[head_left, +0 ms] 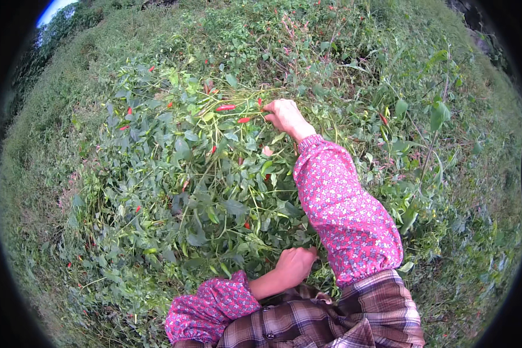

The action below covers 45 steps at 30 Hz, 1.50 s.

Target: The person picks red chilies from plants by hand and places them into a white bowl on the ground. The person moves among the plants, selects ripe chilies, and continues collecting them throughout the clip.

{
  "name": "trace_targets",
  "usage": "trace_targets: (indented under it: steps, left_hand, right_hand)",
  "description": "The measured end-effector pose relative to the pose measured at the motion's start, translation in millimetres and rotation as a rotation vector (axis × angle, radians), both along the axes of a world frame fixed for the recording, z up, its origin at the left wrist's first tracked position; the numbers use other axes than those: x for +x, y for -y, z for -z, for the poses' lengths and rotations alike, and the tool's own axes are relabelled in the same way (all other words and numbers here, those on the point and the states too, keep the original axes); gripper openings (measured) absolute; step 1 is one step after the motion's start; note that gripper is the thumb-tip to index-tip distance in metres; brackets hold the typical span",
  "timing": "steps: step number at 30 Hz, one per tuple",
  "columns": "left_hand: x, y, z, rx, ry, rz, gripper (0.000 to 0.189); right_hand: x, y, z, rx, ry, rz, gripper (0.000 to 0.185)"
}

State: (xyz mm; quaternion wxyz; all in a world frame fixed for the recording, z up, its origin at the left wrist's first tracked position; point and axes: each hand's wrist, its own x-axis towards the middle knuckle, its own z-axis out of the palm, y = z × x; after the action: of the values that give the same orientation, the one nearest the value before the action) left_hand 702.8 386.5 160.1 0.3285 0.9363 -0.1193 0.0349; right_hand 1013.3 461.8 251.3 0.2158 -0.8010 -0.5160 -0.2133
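Observation:
A chili pepper bush (191,174) with red and green pods spreads before me. My right hand (285,115) reaches to its upper part, fingertips closed around a thin stem. Close to those fingertips hang a small red chili (259,102), another red chili (243,120) and a longer red chili (225,107). My left hand (295,266) is curled into a fist low down, near my body and the bush's lower leaves. Whatever its fingers may hold is hidden. Both forearms wear pink flowered sleeve covers (339,195).
Weeds and other plants grow thickly all around. Pink flower stalks (289,32) rise behind the bush. To the right, a red chili (383,119) hangs beside a tall leafy stem (433,139). My plaid shirt (278,324) fills the bottom middle.

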Motion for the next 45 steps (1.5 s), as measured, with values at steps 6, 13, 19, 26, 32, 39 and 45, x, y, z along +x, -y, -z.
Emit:
trace_targets:
  steps: [6,13,19,26,32,39,45]
  left_hand:
    - [6,-73,-82,-0.221,0.068,-0.112,0.019]
    - [132,-168,-148,-1.087,-0.003,-0.308,0.012]
    - [199,-166,-90,-1.478,-0.396,-0.164,0.024]
    - [214,-167,-79,-1.353,-0.411,-0.099,0.025]
    - [214,-170,-67,-1.01,-0.113,-0.204,0.017]
    - [219,-151,-57,-0.448,0.613,-0.304,0.012]
    - [221,-161,-54,-0.792,0.245,-0.294,0.015]
  right_hand:
    - [-7,8,14,0.544,-0.078,-0.319,0.014]
    - [-5,34,23,0.686,-0.202,-0.297,0.026]
    - [-8,40,19,0.639,-0.043,-0.288,0.02]
    - [-6,42,31,0.523,-0.088,-0.343,0.024]
    - [-5,34,36,0.52,-0.09,-0.335,0.023]
    - [-7,30,45,0.635,-0.201,-0.27,0.014]
    - [-12,45,21,0.45,-0.522,-0.287,0.019]
